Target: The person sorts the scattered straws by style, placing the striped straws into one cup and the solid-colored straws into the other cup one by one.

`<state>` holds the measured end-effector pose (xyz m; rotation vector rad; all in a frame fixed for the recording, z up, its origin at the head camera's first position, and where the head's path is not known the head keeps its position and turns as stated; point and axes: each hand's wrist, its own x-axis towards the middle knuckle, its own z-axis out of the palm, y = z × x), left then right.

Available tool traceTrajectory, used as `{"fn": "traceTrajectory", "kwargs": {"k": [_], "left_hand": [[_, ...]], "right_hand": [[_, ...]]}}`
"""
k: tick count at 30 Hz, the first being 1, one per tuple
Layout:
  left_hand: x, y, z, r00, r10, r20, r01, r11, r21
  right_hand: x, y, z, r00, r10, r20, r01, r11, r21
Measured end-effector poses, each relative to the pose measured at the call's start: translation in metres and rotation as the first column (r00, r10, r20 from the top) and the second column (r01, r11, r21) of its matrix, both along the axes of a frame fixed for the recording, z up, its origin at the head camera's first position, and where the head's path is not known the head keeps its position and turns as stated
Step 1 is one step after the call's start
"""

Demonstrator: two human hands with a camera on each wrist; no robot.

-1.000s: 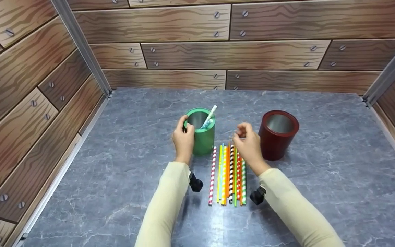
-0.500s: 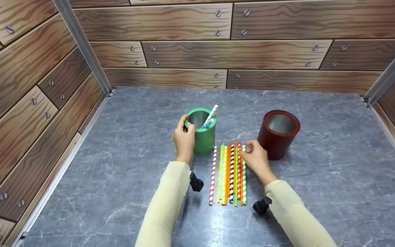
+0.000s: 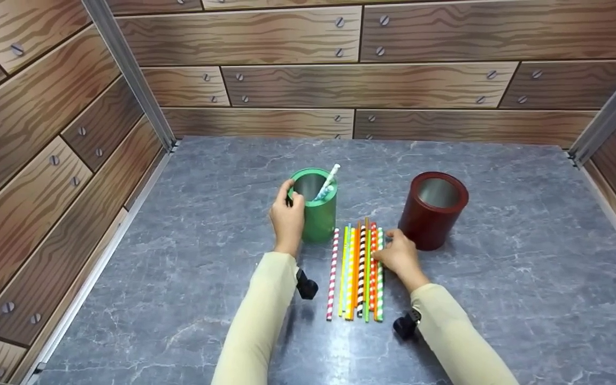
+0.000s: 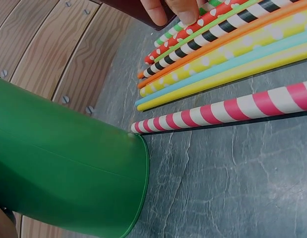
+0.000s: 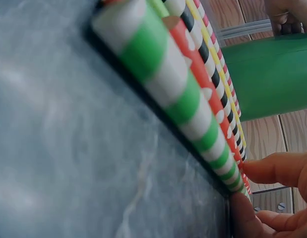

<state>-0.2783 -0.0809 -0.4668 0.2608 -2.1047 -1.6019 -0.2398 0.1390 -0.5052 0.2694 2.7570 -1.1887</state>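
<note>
My left hand [image 3: 287, 222] grips the rim of a green cup [image 3: 320, 222], thumb and fingers at its left side. Two light patterned paper straws [image 3: 331, 175] lean inside that cup. With thumb and finger on either side, my right hand [image 3: 401, 258] pinches a green-and-white striped straw [image 5: 198, 130], the rightmost of a row lying on the table. Right beside that straw lies a red straw with white hearts [image 5: 205, 82]. Then come black-striped, orange, yellow and blue straws. A pink-striped straw [image 4: 217, 113] lies slightly apart at the row's left end, near the green cup's base.
A dark red cup [image 3: 428, 227] with a grey inside stands just beyond my right hand. The grey marbled table [image 3: 206, 214] is bordered by wood-patterned walls [image 3: 286, 85] at the back and sides. A small black camera [image 3: 306, 286] sits on each wrist.
My right hand has moved down and to the right, from above the straws' far ends to the green-striped straw. The left hand stays on the green cup.
</note>
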Motion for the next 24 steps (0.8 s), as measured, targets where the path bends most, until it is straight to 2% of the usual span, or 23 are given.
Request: {"fn": "traceTrajectory", "kwargs": {"k": [6, 14, 24], "left_hand": [[-0.001, 0.0008, 0.0002, 1.0, 0.023, -0.01, -0.023, 1.0, 0.007], [0.0006, 0.0019, -0.0015, 1.0, -0.001, 0.002, 0.0, 1.0, 0.026], [-0.0011, 0.0024, -0.0007, 1.0, 0.018, -0.011, -0.018, 1.0, 0.006]], "right_hand": [[-0.0024, 0.0012, -0.0003, 1.0, 0.002, -0.01, -0.002, 1.0, 0.019], [-0.0034, 0.003, -0.0022, 1.0, -0.007, 0.002, 0.007, 1.0, 0.003], [-0.0025, 0.0034, -0.0018, 0.999, -0.039, -0.031, 0.038, 0.999, -0.033]]}}
